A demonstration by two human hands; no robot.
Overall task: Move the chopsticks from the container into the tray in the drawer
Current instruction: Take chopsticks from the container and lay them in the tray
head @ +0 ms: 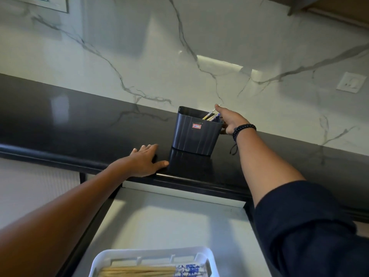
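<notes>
Dark container [194, 132]: right hand [229, 120] fingers grip chopsticks [209, 114]; left hand [146, 161] flat, open.

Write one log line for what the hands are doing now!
right hand: reaching chopsticks in container | left hand: flat on countertop

Bare left forearm [60, 206], right dark navy sleeve [311, 226], black beaded bracelet [244, 128]
</notes>
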